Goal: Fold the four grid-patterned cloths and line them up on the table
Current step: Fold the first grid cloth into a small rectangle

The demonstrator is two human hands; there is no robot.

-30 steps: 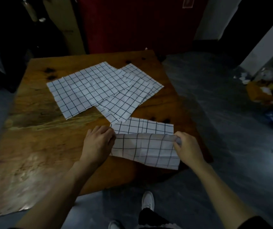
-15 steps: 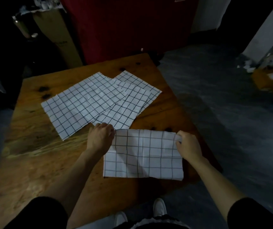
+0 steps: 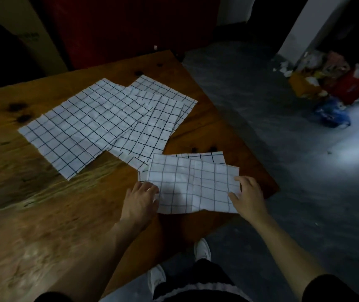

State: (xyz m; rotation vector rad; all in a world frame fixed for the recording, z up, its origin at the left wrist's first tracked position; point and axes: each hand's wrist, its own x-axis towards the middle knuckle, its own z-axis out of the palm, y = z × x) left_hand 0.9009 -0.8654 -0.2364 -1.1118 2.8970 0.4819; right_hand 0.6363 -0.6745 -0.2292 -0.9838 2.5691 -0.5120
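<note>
Near the table's right front edge, a white grid-patterned cloth (image 3: 193,188) lies doubled over, its pale underside up. A strip of its lower layer shows at the far edge and left corner. My left hand (image 3: 140,201) pinches its left edge and my right hand (image 3: 249,197) holds its right edge, finger and thumb on top. Three more grid cloths lie flat and overlapping behind it: a large one (image 3: 82,127) at left, one (image 3: 150,136) in the middle touching the doubled cloth, one (image 3: 163,90) at the back.
The wooden table (image 3: 43,203) ends just right of my right hand, with grey floor beyond. A pile of litter (image 3: 331,83) and a blue bag (image 3: 331,114) lie on the floor at right. A cardboard box (image 3: 22,29) and red panel (image 3: 119,22) stand behind. My shoes (image 3: 202,249) show below the table edge.
Both hands carried the near flap forward over the far half, and the cloth now lies doubled, slightly skewed. My hands have slid back toward me along its side edges.
</note>
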